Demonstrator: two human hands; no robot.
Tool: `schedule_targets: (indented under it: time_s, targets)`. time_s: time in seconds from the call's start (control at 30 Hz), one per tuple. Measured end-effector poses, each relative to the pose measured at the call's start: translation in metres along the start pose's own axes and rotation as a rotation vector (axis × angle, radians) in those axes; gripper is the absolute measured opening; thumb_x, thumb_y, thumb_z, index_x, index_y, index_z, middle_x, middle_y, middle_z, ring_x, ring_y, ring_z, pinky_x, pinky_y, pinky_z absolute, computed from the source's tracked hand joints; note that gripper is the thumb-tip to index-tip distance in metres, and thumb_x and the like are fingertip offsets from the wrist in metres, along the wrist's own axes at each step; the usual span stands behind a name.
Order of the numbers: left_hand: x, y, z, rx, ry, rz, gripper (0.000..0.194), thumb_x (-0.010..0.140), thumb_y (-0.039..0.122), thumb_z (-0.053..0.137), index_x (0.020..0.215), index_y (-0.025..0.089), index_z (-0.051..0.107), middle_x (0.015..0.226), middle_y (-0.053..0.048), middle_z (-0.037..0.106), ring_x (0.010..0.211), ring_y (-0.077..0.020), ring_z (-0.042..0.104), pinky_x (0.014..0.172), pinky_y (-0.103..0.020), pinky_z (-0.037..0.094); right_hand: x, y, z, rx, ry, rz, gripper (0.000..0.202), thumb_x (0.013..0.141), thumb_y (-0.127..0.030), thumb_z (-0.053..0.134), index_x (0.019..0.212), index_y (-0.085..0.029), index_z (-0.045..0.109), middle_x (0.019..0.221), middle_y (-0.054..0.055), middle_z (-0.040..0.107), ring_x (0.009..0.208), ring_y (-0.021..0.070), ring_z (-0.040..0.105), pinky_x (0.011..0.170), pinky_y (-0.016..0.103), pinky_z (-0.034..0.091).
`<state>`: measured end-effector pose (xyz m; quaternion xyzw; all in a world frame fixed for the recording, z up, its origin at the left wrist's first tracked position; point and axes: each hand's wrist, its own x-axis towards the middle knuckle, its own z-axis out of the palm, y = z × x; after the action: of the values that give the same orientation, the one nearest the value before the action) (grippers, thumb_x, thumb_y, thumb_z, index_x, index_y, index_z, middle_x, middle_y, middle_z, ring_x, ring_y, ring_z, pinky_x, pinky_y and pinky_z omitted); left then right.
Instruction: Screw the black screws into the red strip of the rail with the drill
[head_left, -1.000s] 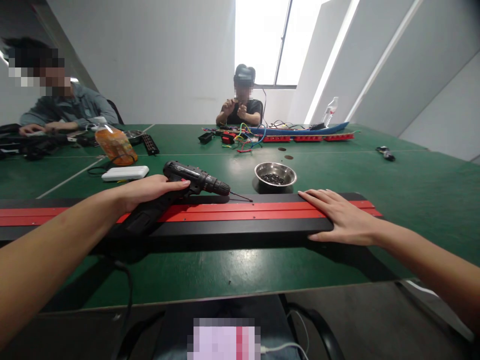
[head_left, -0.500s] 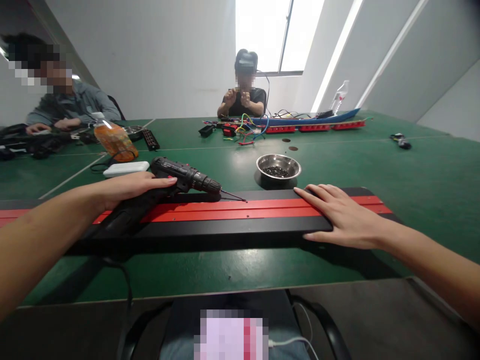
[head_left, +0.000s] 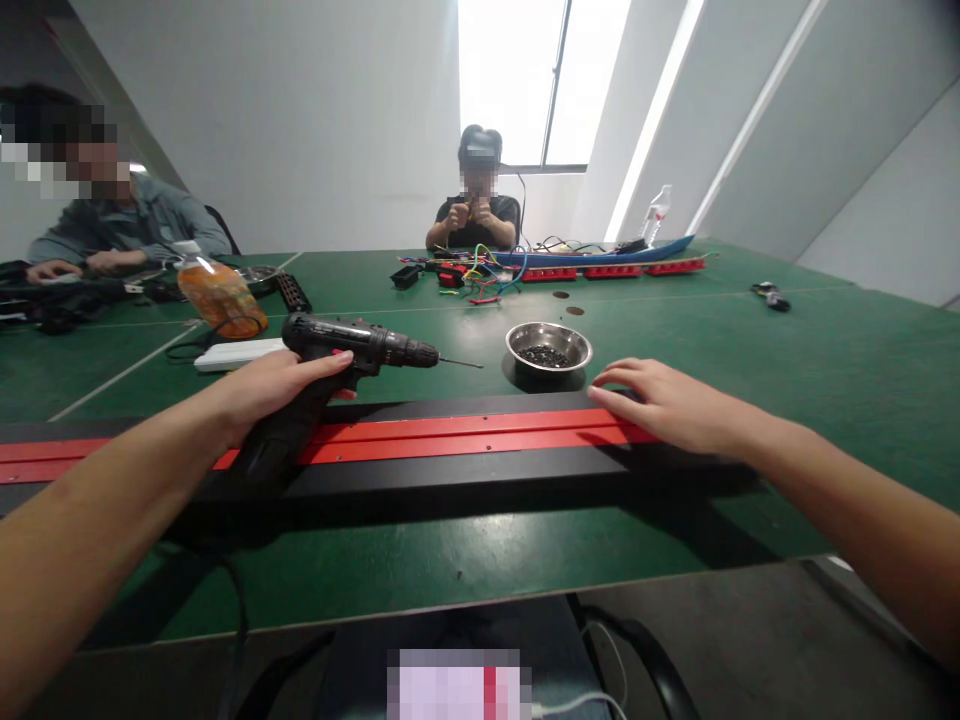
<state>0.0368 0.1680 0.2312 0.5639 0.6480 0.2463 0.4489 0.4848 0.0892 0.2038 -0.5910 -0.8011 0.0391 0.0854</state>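
Observation:
My left hand (head_left: 274, 385) is wrapped round the handle of a black power drill (head_left: 352, 342), whose long thin bit points right above the bar. Beneath it a long black bar with a red strip (head_left: 450, 433) lies across the green table. My right hand (head_left: 645, 400) hovers over the bar's right part, fingers apart and slightly bent, holding nothing. Behind the bar, left of my right hand, a metal bowl (head_left: 548, 348) holds small dark screws.
An orange drink bottle (head_left: 221, 295) and a white box (head_left: 244, 354) stand at the left. Wires and red strips (head_left: 611, 271) lie at the back near a clear bottle (head_left: 658, 215). Two people sit beyond the table, at the left and the far side.
The drill has risen and its bit has left the red strip. My right hand has lifted off the bar, its fingers now more bent. The view has shifted slightly.

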Motion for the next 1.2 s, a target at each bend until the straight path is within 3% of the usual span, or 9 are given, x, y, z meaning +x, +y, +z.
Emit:
schedule_targets:
  time_s: [0.17, 0.33, 0.47, 0.53, 0.67, 0.8, 0.9, 1.07, 1.2]
  targets:
    - [-0.001, 0.019, 0.028, -0.494, -0.149, 0.026, 0.05, 0.076, 0.052, 0.074, 0.11, 0.017, 0.067, 0.084, -0.006, 0.072, 0.064, -0.0143, 0.065, 0.053, -0.022, 0.053, 0.074, -0.004, -0.014, 0.014, 0.219, 0.123, 0.053, 0.093, -0.057, 0.042, 0.113, -0.018, 0.07, 0.108, 0.015, 0.07, 0.096, 0.0305, 0.065, 0.084, 0.041, 0.049]
    - [0.003, 0.026, 0.058, -0.805, -0.323, 0.073, 0.026, 0.082, 0.03, 0.071, 0.102, 0.016, 0.062, 0.081, -0.004, 0.068, 0.059, -0.0083, 0.061, 0.055, -0.018, 0.053, 0.133, 0.002, 0.018, 0.025, 0.008, 0.17, 0.041, 0.084, -0.05, 0.061, 0.101, -0.015, 0.073, 0.099, 0.014, 0.072, 0.087, 0.0262, 0.066, 0.074, 0.033, 0.048]
    - [0.007, 0.015, 0.075, -0.786, -0.356, -0.064, 0.025, 0.08, 0.037, 0.071, 0.09, 0.015, 0.064, 0.068, -0.003, 0.061, 0.051, -0.0107, 0.058, 0.046, -0.022, 0.051, 0.148, 0.011, 0.044, 0.065, -0.068, 0.18, 0.039, 0.081, -0.049, 0.063, 0.101, -0.017, 0.072, 0.098, 0.011, 0.072, 0.086, 0.0246, 0.065, 0.071, 0.031, 0.046]
    - [0.009, 0.009, 0.079, -0.795, -0.365, -0.081, 0.025, 0.079, 0.038, 0.071, 0.088, 0.016, 0.064, 0.066, -0.002, 0.06, 0.05, -0.0108, 0.057, 0.046, -0.023, 0.052, 0.148, 0.01, 0.048, 0.062, -0.016, 0.194, 0.04, 0.082, -0.051, 0.06, 0.097, -0.016, 0.072, 0.096, 0.012, 0.071, 0.085, 0.0244, 0.065, 0.07, 0.031, 0.045]
    - [0.009, 0.004, 0.079, -0.827, -0.323, -0.029, 0.02, 0.078, 0.031, 0.072, 0.088, 0.015, 0.064, 0.074, -0.003, 0.064, 0.056, -0.0097, 0.06, 0.051, -0.021, 0.053, 0.129, -0.011, 0.036, -0.031, 0.237, 0.126, 0.049, 0.085, -0.06, 0.053, 0.087, -0.013, 0.069, 0.09, 0.015, 0.069, 0.082, 0.0251, 0.062, 0.069, 0.032, 0.043]
    - [0.01, 0.009, 0.073, -0.774, -0.282, -0.046, 0.021, 0.077, 0.031, 0.072, 0.088, 0.014, 0.064, 0.071, -0.003, 0.064, 0.055, -0.0105, 0.061, 0.048, -0.02, 0.051, 0.088, -0.043, 0.018, 0.058, 0.057, -0.097, 0.052, 0.087, -0.065, 0.049, 0.086, -0.017, 0.068, 0.081, 0.009, 0.069, 0.073, 0.0212, 0.06, 0.066, 0.031, 0.043]
    - [0.025, 0.015, 0.065, -0.686, -0.278, -0.032, 0.021, 0.076, 0.025, 0.072, 0.092, 0.014, 0.063, 0.076, -0.005, 0.067, 0.055, -0.011, 0.062, 0.048, -0.019, 0.052, 0.059, -0.052, 0.014, 0.08, -0.1, -0.183, 0.052, 0.084, -0.067, 0.054, 0.094, -0.018, 0.069, 0.088, 0.009, 0.07, 0.076, 0.0228, 0.062, 0.067, 0.032, 0.045]
    - [0.077, 0.021, 0.056, -0.592, -0.366, -0.046, 0.032, 0.077, 0.017, 0.069, 0.108, 0.015, 0.058, 0.078, -0.008, 0.07, 0.057, -0.0144, 0.065, 0.054, -0.023, 0.056, 0.041, -0.041, 0.019, 0.157, -0.179, -0.142, 0.064, 0.08, -0.07, 0.057, 0.119, -0.019, 0.065, 0.109, 0.01, 0.07, 0.088, 0.0271, 0.065, 0.073, 0.035, 0.051]
    - [0.11, 0.027, 0.052, -0.542, -0.393, -0.066, 0.035, 0.077, 0.017, 0.069, 0.11, 0.013, 0.057, 0.083, -0.013, 0.072, 0.059, -0.0169, 0.068, 0.055, -0.025, 0.057, 0.043, -0.036, 0.021, 0.117, -0.188, -0.134, 0.065, 0.083, -0.071, 0.053, 0.121, -0.02, 0.064, 0.112, 0.011, 0.07, 0.093, 0.029, 0.066, 0.077, 0.036, 0.052]
